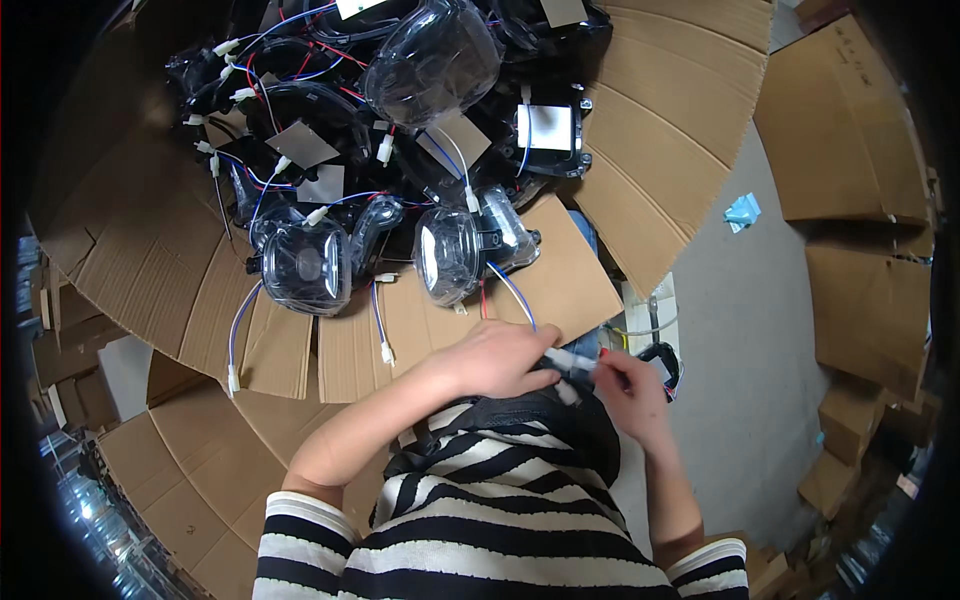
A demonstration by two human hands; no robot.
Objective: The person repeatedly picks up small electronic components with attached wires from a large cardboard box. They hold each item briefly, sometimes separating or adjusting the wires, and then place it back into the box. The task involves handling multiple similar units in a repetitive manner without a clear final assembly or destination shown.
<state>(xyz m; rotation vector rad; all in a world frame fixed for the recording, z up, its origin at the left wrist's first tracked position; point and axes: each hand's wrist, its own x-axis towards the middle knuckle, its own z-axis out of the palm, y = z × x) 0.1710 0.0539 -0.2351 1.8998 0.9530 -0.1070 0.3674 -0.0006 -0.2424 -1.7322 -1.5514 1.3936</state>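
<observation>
On the left, sheets of flattened cardboard (150, 290) fan out under a heap of black lamp housings with clear lenses (400, 130), each trailing red, blue and white wires. Two units lie at the near edge of the heap: one lamp (305, 265) on the left and a second lamp (450, 255) just right of it, whose blue wire (512, 292) runs down toward the hands.

The left hand (495, 358) is curled, fingers closed around the near end of a small white connector (572, 362). The right hand (630, 385) meets it from the other side, thumb and fingers pinched on the same connector. Both hands work close against the striped shirt (500, 500). Whether two connector halves are already mated or merely touching cannot be judged; the fingers cover the joint.

Judgement: the step in hand is joining or checking a wire connector on a lamp lead. The next move likely calls for a straight push with both grips steady, keeping the thin wire free of strain.

To the right, a black part with wires (660, 360) lies on the grey floor (740, 320), with stacked boxes (860, 260) beyond.
</observation>
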